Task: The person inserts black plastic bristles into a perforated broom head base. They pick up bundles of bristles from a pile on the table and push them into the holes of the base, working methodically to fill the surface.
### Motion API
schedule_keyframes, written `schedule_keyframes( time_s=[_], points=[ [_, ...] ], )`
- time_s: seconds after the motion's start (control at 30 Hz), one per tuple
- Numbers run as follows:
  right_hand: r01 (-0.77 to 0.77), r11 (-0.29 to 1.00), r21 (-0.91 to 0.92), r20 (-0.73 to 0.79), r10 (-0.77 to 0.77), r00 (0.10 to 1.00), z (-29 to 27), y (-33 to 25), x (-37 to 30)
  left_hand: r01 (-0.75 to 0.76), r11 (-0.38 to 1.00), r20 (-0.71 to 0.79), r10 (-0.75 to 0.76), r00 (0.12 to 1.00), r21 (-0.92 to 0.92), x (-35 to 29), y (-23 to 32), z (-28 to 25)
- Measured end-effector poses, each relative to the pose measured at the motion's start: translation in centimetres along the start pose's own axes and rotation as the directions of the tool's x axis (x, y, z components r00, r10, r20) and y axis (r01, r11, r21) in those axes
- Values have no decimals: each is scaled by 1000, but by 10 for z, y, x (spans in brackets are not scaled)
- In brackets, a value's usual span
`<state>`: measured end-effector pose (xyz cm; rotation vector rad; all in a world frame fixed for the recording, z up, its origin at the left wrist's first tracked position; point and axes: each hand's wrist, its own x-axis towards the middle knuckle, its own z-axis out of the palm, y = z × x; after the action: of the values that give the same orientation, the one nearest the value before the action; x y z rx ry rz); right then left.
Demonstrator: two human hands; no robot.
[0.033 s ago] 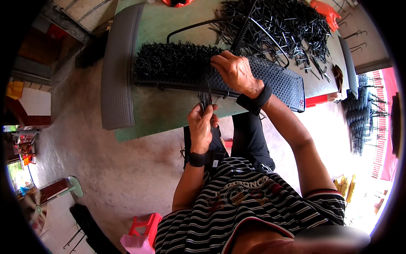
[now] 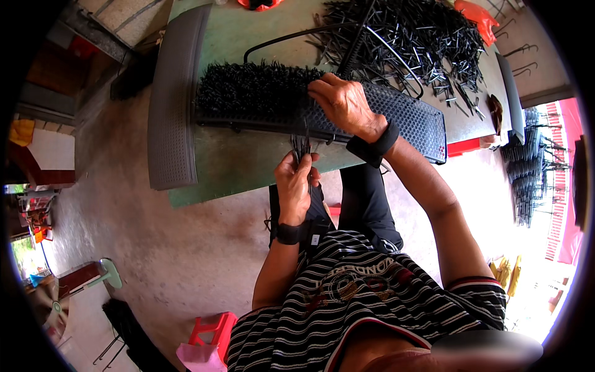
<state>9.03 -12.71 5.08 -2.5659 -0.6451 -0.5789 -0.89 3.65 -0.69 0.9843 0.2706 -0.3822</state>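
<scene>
A long, perforated black panel [image 2: 403, 118] lies across the table on a wire frame [image 2: 297, 31]. Dense black bristle-like strips [image 2: 254, 90] cover its left part, while the holes on the right are bare. My left hand [image 2: 294, 189] is closed around a small bunch of thin black strips [image 2: 302, 146], held upright just below the panel's near edge. Over the panel, where the bristles end, my right hand [image 2: 343, 104] is pinched with fingertips down. Whatever lies between those fingertips is hidden.
A large heap of loose black strips [image 2: 409, 43] covers the back right of the green table [image 2: 242, 177]. Stacked grey perforated sheets [image 2: 173, 124] lie at its left end. An orange-red bag [image 2: 478, 22] sits behind the heap. A red stool [image 2: 214, 335] stands on the floor at lower left.
</scene>
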Motion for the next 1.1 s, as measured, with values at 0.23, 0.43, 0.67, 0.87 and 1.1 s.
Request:
schedule_keyframes(
  time_s=[0.23, 0.43, 0.67, 0.87, 1.1],
  points=[
    [14, 998, 53, 70, -18, 997, -7, 4, 2, -41, 999, 35, 41, 999, -12, -2, -1, -3],
    [-443, 859, 258, 222, 393, 892, -12, -8, -13, -29, 999, 74, 30, 997, -20, 0, 1, 0],
    [-471, 626, 622, 37, 577, 816, -17, -24, -13, -38, 997, -17, 37, 999, -65, 4, -2, 11],
    [-277, 825, 492, -176, 406, 897, 4, -19, -11, -12, 999, -55, 9, 998, -42, 4, -2, 4],
    [-272, 829, 489, -151, 388, 909, 8, -20, -10, 2, 995, -81, -10, 997, -99, 3, 2, 3]
  ],
)
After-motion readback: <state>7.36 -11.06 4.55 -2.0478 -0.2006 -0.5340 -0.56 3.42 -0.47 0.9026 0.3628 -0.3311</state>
